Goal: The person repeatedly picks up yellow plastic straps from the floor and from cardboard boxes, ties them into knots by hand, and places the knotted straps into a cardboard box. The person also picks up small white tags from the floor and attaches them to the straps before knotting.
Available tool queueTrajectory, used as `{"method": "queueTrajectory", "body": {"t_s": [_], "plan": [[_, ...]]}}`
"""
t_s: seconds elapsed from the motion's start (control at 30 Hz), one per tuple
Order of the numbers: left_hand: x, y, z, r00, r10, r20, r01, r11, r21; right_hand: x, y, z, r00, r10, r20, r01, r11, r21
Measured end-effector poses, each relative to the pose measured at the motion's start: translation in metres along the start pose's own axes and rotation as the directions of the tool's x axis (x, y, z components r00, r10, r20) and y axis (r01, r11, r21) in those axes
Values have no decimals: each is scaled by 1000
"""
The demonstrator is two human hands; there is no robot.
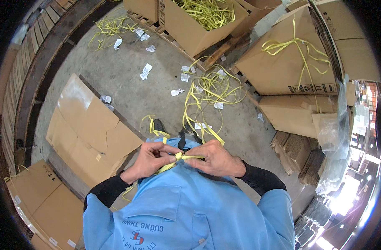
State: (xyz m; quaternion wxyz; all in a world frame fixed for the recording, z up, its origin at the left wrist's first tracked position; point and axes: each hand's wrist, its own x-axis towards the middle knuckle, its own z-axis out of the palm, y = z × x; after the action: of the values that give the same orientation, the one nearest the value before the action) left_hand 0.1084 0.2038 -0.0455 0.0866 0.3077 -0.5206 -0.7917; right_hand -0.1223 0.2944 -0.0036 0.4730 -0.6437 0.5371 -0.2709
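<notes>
A knotted piece of yellow strapping (179,156) is held between my two hands, close in front of my blue shirt. My left hand (151,157) pinches it from the left with thumb and fingers. From the other side my right hand (213,159) grips it, a short length of the strap lying under the fingers. Loose ends hang below my left hand and reach down toward my shoes. Beyond my hands, a tangle of yellow strapping (221,87) lies in loops on the floor, one strand running back close to my right hand.
An open cardboard box (190,35) full of yellow strapping stands ahead. On the left lies a large cardboard sheet (86,125). Stacked cartons (282,62) with draped strapping stand on a pallet at right. White paper scraps (146,71) litter the concrete floor.
</notes>
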Motion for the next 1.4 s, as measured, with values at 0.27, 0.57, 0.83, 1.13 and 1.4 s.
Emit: {"method": "queueTrajectory", "body": {"t_s": [0.27,0.57,0.83,1.13,1.4], "plan": [[-3,9,-8,900,407,158,-433,784,445,2,-1,17,981,-193,-34,183,964,-191],[-1,-7,0,999,-18,29,15,995,101,9,-14,10,972,-170,161,228,843,-488],[5,-14,6,995,-94,45,99,987,-125,-5,0,0,973,-26,228,104,935,-339],[3,-24,7,989,-148,13,149,980,-130,-3,8,22,984,-137,112,169,919,-355],[-4,-25,13,991,-102,-91,77,966,-246,0,7,17,982,-89,165,136,944,-302]]}}
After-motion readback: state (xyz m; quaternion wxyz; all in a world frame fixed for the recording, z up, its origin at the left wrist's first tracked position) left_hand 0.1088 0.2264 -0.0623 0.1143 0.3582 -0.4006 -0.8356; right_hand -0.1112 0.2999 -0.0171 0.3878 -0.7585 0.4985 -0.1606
